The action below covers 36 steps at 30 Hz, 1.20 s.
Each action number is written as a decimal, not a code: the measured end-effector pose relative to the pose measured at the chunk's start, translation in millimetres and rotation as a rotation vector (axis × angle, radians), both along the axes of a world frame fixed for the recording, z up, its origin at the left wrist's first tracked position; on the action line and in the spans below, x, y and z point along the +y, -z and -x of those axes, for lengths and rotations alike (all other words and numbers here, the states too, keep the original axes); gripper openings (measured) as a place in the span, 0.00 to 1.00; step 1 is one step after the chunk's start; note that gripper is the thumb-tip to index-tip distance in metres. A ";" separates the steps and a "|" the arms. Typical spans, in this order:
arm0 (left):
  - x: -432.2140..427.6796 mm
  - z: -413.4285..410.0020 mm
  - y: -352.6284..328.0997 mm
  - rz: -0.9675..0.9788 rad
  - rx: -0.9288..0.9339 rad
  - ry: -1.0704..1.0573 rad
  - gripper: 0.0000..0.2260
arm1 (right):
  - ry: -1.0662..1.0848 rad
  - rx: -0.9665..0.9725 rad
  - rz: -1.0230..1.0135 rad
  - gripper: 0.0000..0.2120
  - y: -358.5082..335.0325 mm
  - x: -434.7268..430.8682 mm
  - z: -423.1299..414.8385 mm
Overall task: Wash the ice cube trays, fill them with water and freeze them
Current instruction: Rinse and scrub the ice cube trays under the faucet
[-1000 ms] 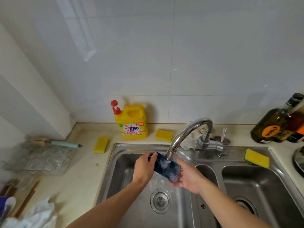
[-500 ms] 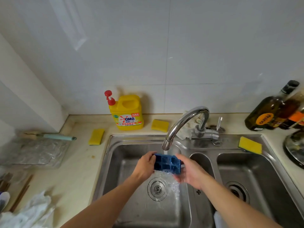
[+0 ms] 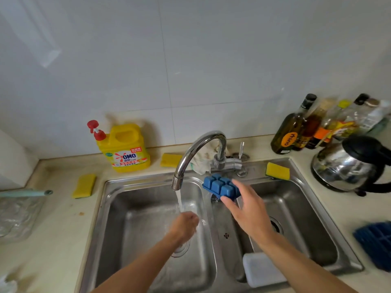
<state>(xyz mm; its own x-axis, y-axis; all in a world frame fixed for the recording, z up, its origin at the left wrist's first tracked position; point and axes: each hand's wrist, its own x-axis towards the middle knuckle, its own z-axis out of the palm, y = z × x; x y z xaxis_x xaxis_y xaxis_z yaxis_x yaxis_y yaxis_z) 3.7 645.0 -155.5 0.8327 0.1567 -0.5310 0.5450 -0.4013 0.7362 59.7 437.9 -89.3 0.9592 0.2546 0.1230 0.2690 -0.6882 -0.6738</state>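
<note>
While water runs from the faucet (image 3: 196, 153) into the left basin (image 3: 131, 208), the blue ice cube tray (image 3: 218, 183) is held bottom-up by the right hand (image 3: 247, 210), over the divider between the two basins, just beside the faucet base. The tray's near end is pinched: thumb under the edge, fingers laid over the top. The left hand (image 3: 184, 226) is placed under the stream, low in the left basin, fingers curled in, nothing seen in the grip. A second blue tray (image 3: 374, 242) is seen on the counter (image 3: 349, 212) at the right edge, blurred. A yellow sponge (image 3: 277, 171) is set on the sink rim (image 3: 300, 172), near the kettle (image 3: 347, 166).
</note>
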 end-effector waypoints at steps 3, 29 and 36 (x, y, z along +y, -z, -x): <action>-16.2 -2.3 -9.8 -0.044 -0.003 0.026 0.08 | -0.010 -0.026 0.086 0.28 -3.3 -26.2 1.5; -231.6 0.4 -37.4 -0.189 -0.111 -0.089 0.06 | 0.056 0.040 0.067 0.29 29.9 -262.1 7.5; -239.8 -21.8 -28.1 -0.156 -0.130 -0.058 0.08 | 0.074 0.085 -0.001 0.25 31.3 -265.1 4.6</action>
